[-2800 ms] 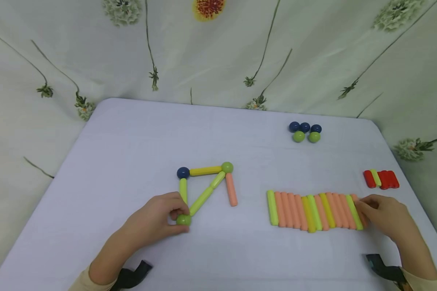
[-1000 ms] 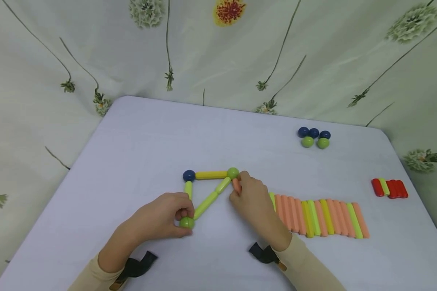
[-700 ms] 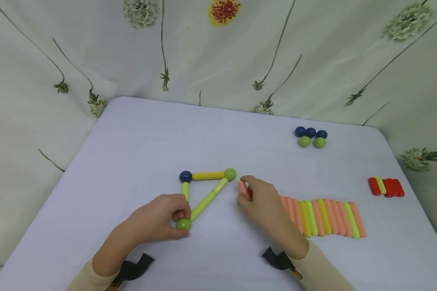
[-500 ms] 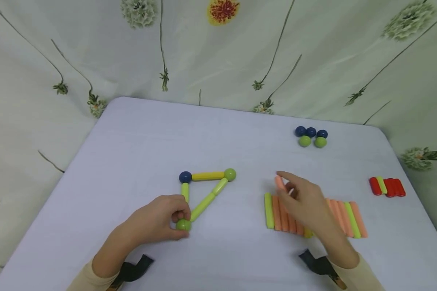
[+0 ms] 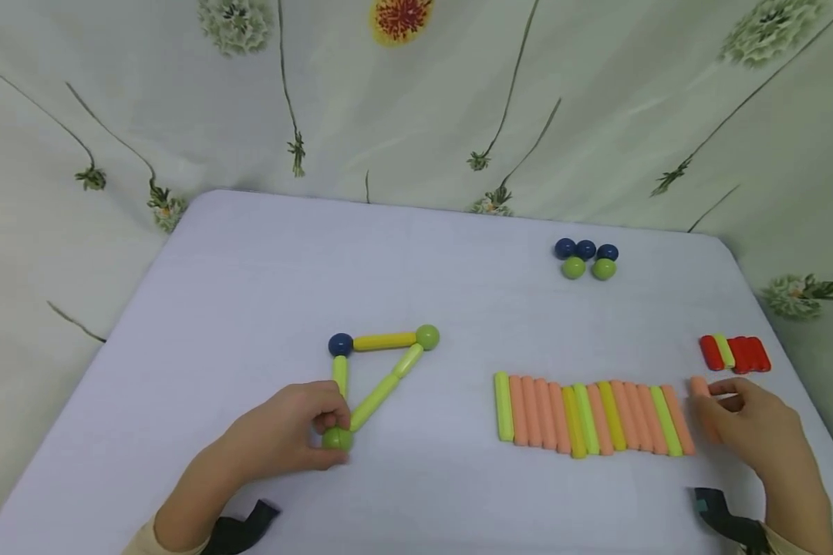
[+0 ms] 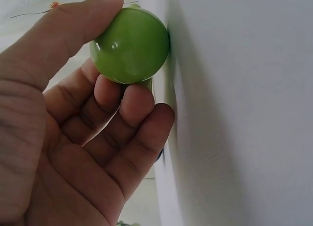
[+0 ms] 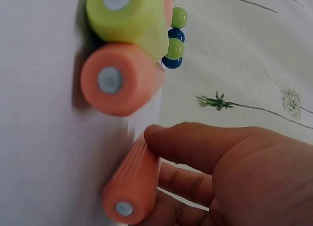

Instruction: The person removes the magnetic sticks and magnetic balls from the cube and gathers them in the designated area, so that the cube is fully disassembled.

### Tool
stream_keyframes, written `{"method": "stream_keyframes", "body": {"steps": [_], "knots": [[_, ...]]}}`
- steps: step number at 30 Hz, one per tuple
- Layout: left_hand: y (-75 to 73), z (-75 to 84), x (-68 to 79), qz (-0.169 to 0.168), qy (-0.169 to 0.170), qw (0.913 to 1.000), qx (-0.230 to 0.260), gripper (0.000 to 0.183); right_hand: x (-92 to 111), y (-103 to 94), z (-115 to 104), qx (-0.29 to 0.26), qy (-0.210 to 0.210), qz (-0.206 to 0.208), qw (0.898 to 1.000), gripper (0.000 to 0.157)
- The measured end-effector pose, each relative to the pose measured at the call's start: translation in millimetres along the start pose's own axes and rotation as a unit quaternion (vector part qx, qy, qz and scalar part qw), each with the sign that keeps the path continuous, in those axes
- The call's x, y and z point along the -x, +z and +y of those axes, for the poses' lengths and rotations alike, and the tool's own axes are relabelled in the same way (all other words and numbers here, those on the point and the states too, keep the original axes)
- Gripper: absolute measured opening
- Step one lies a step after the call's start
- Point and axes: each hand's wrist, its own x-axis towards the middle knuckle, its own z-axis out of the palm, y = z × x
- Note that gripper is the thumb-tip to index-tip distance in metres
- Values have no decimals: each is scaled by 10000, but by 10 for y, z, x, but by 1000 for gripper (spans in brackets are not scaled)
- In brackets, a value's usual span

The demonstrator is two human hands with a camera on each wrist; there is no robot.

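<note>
My left hand pinches a green ball between thumb and fingers, at the near corner of a flat shape on the table. From that ball a short lime rod runs up to a dark blue ball, and a yellow rod joins it to a second green ball. Lime rods form the slanting side. At the right, my right hand pinches an orange magnetic rod, metal-tipped, slightly apart from the end of a row of rods.
At the back right sit several dark blue and green balls in a cluster. Several short red pieces and one lime piece lie beyond my right hand. The white table's edge runs close by on the right.
My right hand took the orange rod from beside the shape's upper right green ball and carried it rightward over the row to its right end. My left hand stays on the near green ball.
</note>
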Motion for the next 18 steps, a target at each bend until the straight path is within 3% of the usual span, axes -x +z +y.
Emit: {"method": "stream_keyframes", "body": {"steps": [6,18], "knots": [[20,-12,85,140,31,9999,54,35,25,5,-81,-8,-100,-597,9982,72],[4,-24,61,62,179,9998,-105,34,170,104,-145,271,5,-726,9970,76]]}}
